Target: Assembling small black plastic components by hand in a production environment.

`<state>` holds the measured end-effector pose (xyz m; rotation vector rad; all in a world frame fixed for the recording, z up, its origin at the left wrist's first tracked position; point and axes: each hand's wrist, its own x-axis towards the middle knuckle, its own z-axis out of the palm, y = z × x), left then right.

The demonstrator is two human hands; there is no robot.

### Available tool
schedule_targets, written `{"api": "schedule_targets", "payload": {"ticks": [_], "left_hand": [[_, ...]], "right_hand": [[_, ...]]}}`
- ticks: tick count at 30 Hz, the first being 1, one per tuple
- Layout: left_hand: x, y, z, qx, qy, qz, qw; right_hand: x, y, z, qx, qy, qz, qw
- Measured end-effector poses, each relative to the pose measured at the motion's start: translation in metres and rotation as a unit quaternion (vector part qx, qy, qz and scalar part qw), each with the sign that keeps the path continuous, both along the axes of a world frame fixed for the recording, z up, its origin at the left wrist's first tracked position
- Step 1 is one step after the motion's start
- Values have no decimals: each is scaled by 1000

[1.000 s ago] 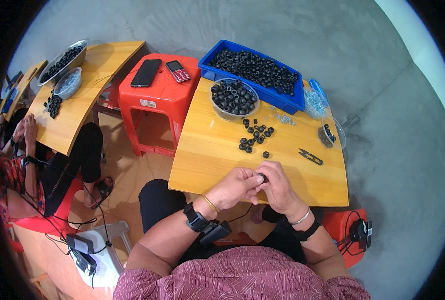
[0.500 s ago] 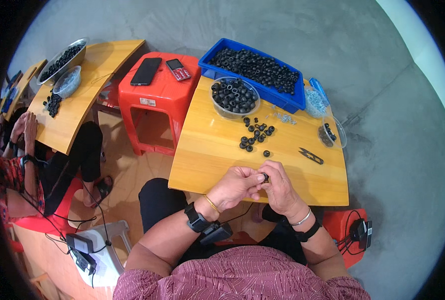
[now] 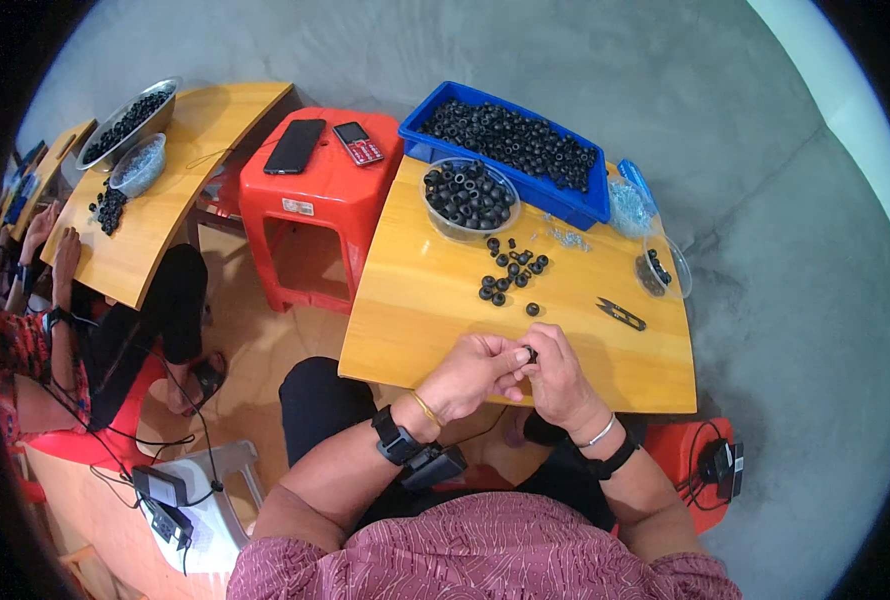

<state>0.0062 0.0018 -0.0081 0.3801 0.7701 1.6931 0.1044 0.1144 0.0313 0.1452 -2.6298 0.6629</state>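
Over the near edge of the wooden table (image 3: 415, 330), my left hand (image 3: 468, 378) and my right hand (image 3: 559, 380) meet, fingertips together. Both pinch one small round black part (image 3: 531, 354), mostly covered by the fingers. Just beyond them lies a single black part (image 3: 532, 309), with a loose cluster of similar black parts (image 3: 513, 270) farther off. Thread snips (image 3: 621, 314) rest on the table to the right. Behind the cluster stands a clear round tub (image 3: 471, 229) full of black parts, some showing open holes.
A blue tray (image 3: 572, 213) heaped with black parts is at the back. Small clear pieces (image 3: 569, 238), a bag of clear pieces (image 3: 629, 207) and a clear cup (image 3: 654, 277) lie right. Two phones sit on a red stool (image 3: 315, 190). Another person works at a table (image 3: 205, 130) on the left.
My hands stay together on the black part with hardly any shift. At the left table, the other person's hands have moved apart a little.
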Motion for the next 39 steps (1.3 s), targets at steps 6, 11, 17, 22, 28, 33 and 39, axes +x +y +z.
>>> {"api": "schedule_targets", "payload": {"ticks": [6, 11, 17, 22, 28, 33, 39], "left_hand": [[0, -3, -11, 48, 111, 56, 991], [14, 0, -4, 53, 326, 146, 932], [14, 4, -11, 44, 414, 94, 904], [17, 6, -11, 30, 446, 163, 879], [20, 5, -7, 25, 474, 184, 860], [19, 3, -4, 5, 505, 157, 848], [18, 3, 4, 11, 510, 143, 848]], "right_hand": [[7, 6, -4, -1, 43, -57, 997], [15, 0, -8, 36, -27, -82, 996], [15, -1, -26, 65, 3, -82, 995], [15, 1, -30, 75, 8, -78, 994], [15, 0, -30, 67, 12, -79, 995], [14, 0, -31, 72, 20, -76, 994], [17, 4, -34, 57, 16, -79, 995]]}}
